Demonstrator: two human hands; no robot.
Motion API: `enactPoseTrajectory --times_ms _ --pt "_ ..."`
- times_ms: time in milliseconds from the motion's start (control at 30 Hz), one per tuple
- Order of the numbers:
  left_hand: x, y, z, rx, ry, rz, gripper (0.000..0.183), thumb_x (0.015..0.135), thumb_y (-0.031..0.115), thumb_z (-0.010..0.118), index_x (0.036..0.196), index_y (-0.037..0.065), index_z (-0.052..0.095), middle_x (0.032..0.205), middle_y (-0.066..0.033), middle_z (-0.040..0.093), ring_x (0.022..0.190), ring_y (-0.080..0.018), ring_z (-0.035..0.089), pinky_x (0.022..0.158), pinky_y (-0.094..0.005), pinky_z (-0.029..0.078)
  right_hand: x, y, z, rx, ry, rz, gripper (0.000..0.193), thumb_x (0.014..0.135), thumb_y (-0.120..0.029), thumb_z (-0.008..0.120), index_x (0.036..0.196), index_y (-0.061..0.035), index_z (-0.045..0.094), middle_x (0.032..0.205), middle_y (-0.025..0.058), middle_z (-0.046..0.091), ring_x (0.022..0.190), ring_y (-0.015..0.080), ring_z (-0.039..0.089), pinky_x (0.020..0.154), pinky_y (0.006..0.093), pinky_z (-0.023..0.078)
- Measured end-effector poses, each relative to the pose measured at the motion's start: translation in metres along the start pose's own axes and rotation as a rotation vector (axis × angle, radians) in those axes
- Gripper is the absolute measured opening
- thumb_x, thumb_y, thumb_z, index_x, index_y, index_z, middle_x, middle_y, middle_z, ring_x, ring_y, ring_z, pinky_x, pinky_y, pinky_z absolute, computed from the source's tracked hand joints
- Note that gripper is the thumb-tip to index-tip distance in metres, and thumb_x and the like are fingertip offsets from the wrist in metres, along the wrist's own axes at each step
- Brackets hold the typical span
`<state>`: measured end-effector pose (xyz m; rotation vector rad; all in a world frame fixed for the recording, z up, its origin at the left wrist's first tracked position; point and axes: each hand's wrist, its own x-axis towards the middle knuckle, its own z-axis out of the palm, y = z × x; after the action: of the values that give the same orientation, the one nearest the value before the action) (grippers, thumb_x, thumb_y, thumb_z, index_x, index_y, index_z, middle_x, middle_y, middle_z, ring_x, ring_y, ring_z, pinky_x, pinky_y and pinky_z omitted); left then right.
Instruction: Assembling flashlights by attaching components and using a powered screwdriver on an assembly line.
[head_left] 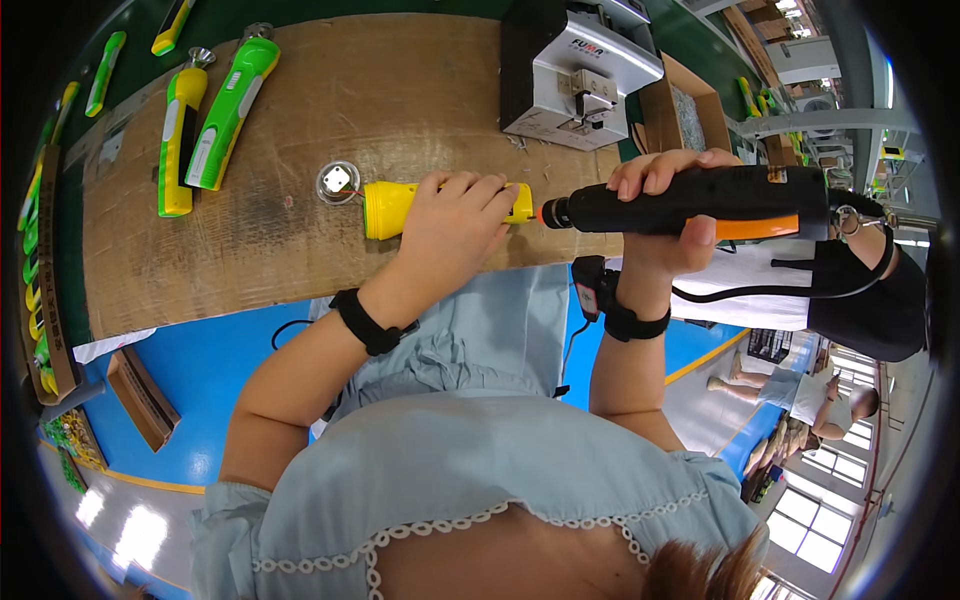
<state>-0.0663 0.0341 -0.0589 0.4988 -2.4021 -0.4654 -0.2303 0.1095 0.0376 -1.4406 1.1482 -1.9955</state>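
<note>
My left hand (455, 222) is wrapped over a yellow flashlight body (385, 210) lying on its side on the cardboard-covered bench. A round clear reflector with a small white LED plate (338, 182) lies off its wide left end, joined to it by a thin red wire. In my right hand (672, 200) is a black and orange electric screwdriver (745, 203), held level with its tip pointing left. That tip meets or nearly meets the flashlight's narrow right end; whether it touches I cannot tell. My left palm hides the middle of the body.
A yellow-black flashlight (180, 140) and a green one (235, 115) lie at the back left. A black and silver machine (575, 75) stands at the back right, beside an open carton of small metal parts (690, 115). A cable (790, 293) trails from the screwdriver. Other people are at the right.
</note>
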Motion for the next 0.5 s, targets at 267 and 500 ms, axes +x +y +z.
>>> enactPoseTrajectory --times_ms 267,500 --pt "0.005 0.003 -0.005 0.035 -0.021 -0.023 0.04 0.07 0.024 0.069 0.107 0.011 0.061 0.109 -0.0029 0.061 0.098 -0.0197 0.055 0.084 -0.0368 0.04 -0.005 0.004 0.018 0.061 0.015 0.024 0.057 0.078 -0.032 0.073 0.112 -0.0069 0.035 0.081 0.0104 0.051 0.071 0.0204 0.054 0.065 0.0328 0.048" --pt "0.003 0.011 -0.001 0.035 0.01 -0.039 0.04 0.068 0.028 0.072 0.102 0.01 0.061 0.104 -0.0026 0.062 0.093 -0.0194 0.057 0.081 -0.0354 0.04 -0.018 0.001 0.021 0.083 -0.017 0.158 0.05 0.073 -0.008 0.072 0.109 -0.005 0.037 0.084 0.0106 0.053 0.076 0.0189 0.055 0.074 0.0314 0.048"
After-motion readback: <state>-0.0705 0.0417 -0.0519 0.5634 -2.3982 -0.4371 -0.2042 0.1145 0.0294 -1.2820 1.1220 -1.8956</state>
